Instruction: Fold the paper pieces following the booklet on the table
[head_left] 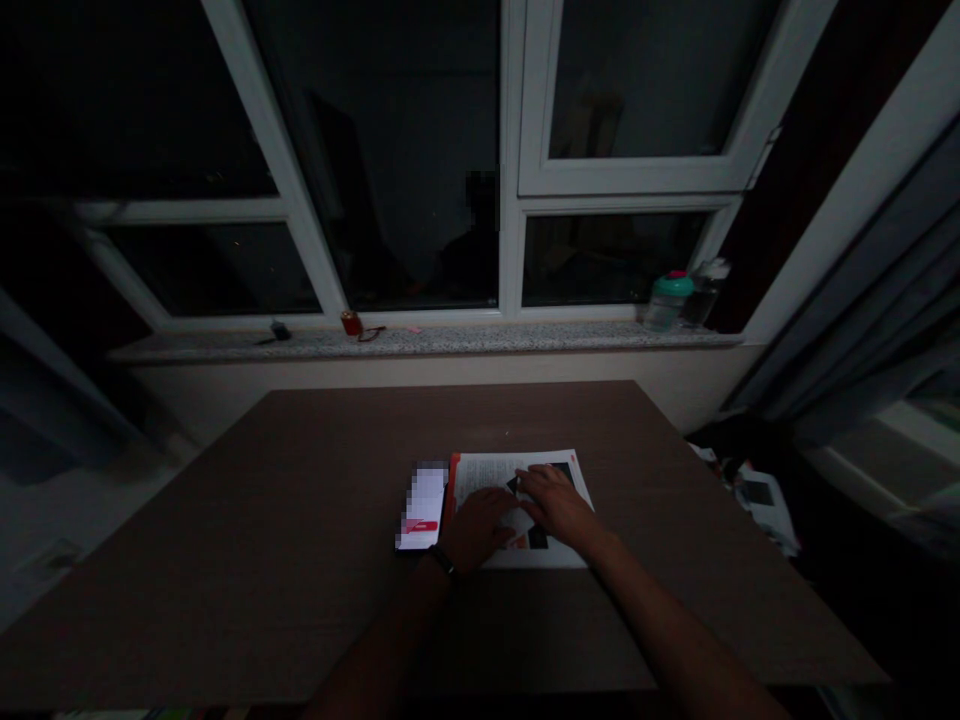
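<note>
A printed magazine or book with a red left edge lies on the brown table. My left hand, with a dark band at the wrist, rests over its lower left part, fingers apart and pointing right. On the right side of the page is my right hand, its fingers spread and reaching left. Neither hand shows anything held. Close by the red edge, left of the page, lies a phone with its screen lit. The hands cover much of the print.
Behind the table, a speckled windowsill bears a teal-lidded bottle, a clear bottle, a small red jar and a small dark object. Papers or bags lie beyond the table's right edge.
</note>
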